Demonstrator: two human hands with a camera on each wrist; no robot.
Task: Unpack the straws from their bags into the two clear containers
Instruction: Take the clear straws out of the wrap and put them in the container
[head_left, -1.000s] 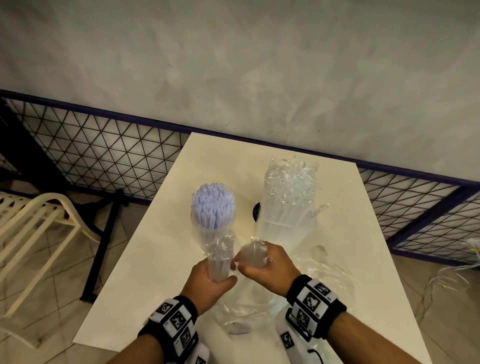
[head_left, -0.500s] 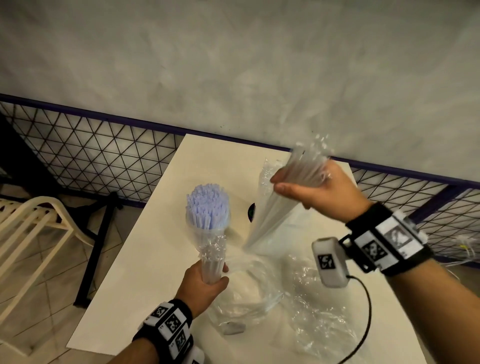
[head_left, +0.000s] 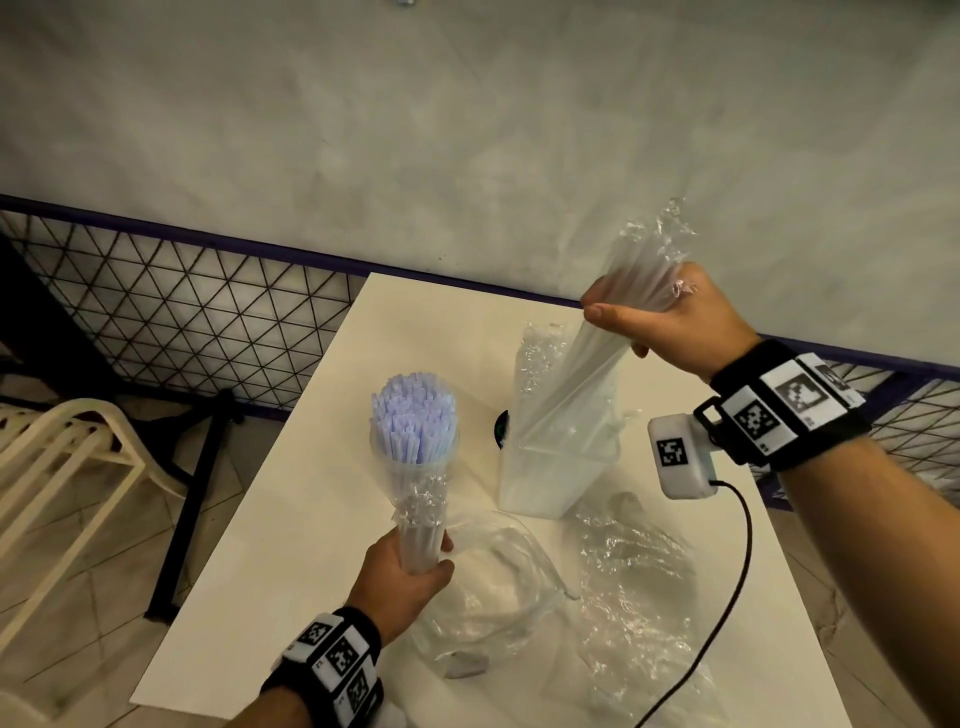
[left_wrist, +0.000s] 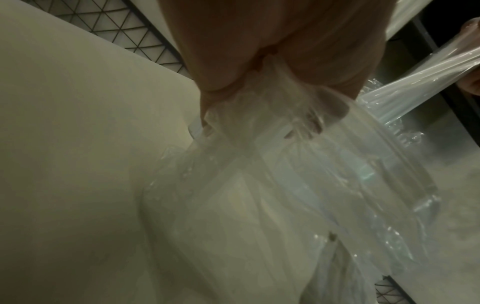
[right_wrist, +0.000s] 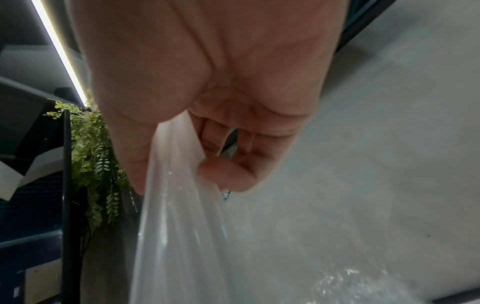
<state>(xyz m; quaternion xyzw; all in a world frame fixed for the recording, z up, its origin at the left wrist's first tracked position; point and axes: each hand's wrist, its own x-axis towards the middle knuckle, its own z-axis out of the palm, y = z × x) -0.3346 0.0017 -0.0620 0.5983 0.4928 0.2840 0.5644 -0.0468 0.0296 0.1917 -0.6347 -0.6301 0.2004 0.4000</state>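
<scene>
My left hand (head_left: 423, 558) grips the lower end of a thin bundle of straws in crinkled plastic wrap (head_left: 421, 512), held upright over the white table (head_left: 291, 597). Just behind it stands a round clear container (head_left: 415, 460) packed with pale blue straws (head_left: 413, 418). My right hand (head_left: 628, 325) is raised at the upper right and grips a bundle of clear straws (head_left: 587, 374). That bundle slants down into the tall clear container (head_left: 550, 480). In the right wrist view, my right hand (right_wrist: 179, 170) curls round the clear straw bundle (right_wrist: 176, 226); in the left wrist view, my left hand (left_wrist: 259, 123) holds crumpled plastic (left_wrist: 259, 164).
Empty clear bags (head_left: 493, 608) (head_left: 634, 613) lie crumpled on the near half of the table. A black cable (head_left: 740, 566) hangs from the right wrist camera. A wire fence (head_left: 182, 312) and a grey wall stand behind; a white chair (head_left: 67, 457) is at the left.
My right hand left the spot beside the left hand and rose to the upper right, lifting the clear straw bundle out at a slant. The left hand kept its hold in place.
</scene>
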